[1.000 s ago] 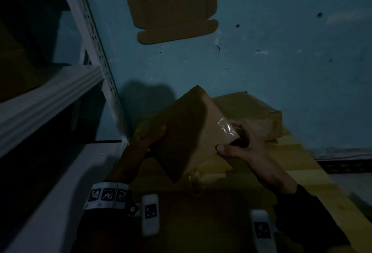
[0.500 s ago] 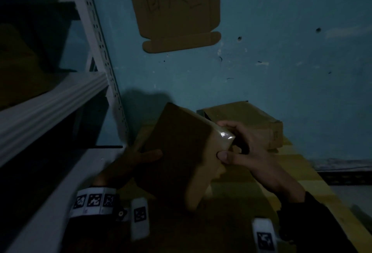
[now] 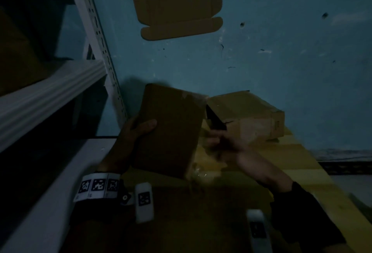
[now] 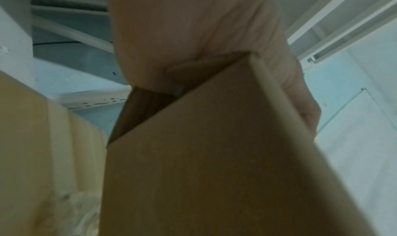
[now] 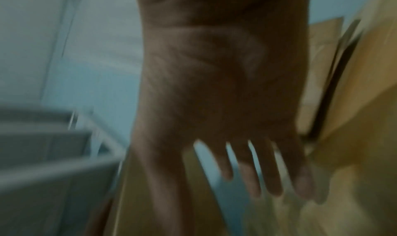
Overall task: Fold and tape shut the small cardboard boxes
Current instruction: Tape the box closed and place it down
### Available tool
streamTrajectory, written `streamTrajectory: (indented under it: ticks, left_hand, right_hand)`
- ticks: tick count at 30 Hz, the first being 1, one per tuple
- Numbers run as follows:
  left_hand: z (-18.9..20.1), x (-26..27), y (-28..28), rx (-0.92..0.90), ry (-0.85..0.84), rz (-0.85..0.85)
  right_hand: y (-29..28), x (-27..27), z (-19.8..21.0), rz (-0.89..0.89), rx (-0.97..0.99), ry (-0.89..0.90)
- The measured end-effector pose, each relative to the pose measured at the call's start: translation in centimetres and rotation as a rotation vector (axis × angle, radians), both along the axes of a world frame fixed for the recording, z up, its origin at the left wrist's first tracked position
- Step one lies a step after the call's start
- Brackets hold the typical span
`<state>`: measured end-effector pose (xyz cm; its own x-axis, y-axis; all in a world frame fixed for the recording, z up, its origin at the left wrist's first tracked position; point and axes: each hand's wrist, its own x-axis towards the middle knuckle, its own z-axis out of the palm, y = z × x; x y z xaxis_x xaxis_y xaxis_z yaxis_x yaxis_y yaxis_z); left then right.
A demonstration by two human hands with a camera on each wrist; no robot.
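Cardboard box [image 3: 171, 130] sits gripped in your left hand [image 3: 130, 134], thumb across its face; your right hand [image 5: 225, 103] is off it, fingers [image 5: 272, 176] straight and spread.

Hemmed in left by white shelving upright [image 3: 96, 37] and shelf edge [image 3: 50, 95]; blocked behind by blue wall [image 3: 281, 71] and larger cardboard box [image 3: 247, 118]; open tabletop [image 3: 298, 164] rightward.

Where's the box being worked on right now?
Centre of the head view: the box is held up in the left hand, just right of the shelf post, with the open right hand beside its right edge.
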<state>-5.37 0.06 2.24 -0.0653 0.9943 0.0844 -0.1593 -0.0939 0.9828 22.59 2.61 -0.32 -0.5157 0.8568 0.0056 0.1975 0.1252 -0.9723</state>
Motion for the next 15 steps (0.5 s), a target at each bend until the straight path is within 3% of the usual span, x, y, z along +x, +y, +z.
streamTrajectory:
  ticks: [3, 7, 10, 12, 15]
  left_hand:
    - [0.0, 0.0, 0.0, -0.006, -0.009, -0.006]
    - [0.1, -0.1, -0.2, 0.003, -0.043, 0.028]
    - [0.7, -0.9, -0.7, -0.020, -0.265, 0.068]
    - [1.0, -1.3, -0.8, -0.003, -0.292, 0.157]
    - [1.3, -1.3, -1.1, -0.008, -0.283, 0.162]
  right_hand:
    - [-0.7, -1.9, -1.9, 0.245, 0.125, -0.390]
    - [-0.2, -4.1, -4.1, 0.247, 0.326, -0.534]
    - [0.3, -3.9, -4.4, 0.217, 0.356, -0.411]
    - [0.6, -3.5, -3.7, 0.056, 0.297, -0.230]
    - [1.3, -3.1, -2.2, -0.198, 0.207, 0.028]
